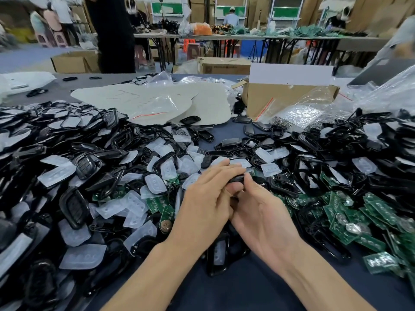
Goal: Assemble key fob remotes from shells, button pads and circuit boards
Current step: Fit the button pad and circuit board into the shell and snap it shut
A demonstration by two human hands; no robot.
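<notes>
Right now a black key fob shell (pixel 236 178) is held between both hands over the middle of the table (pixel 226 131), with the left hand (pixel 206 198) curled over its top and the right hand (pixel 267 214) gripping it from the near side with thumb and fingers. Around them lie heaps of black shells (pixel 74 140), cloudy button pads (pixel 155 184) scattered through the left and middle, and green circuit boards (pixel 350 218) piled at the right. Beyond the heaps stands an open cardboard box (pixel 269 97) among clear plastic bags (pixel 298 113).
</notes>
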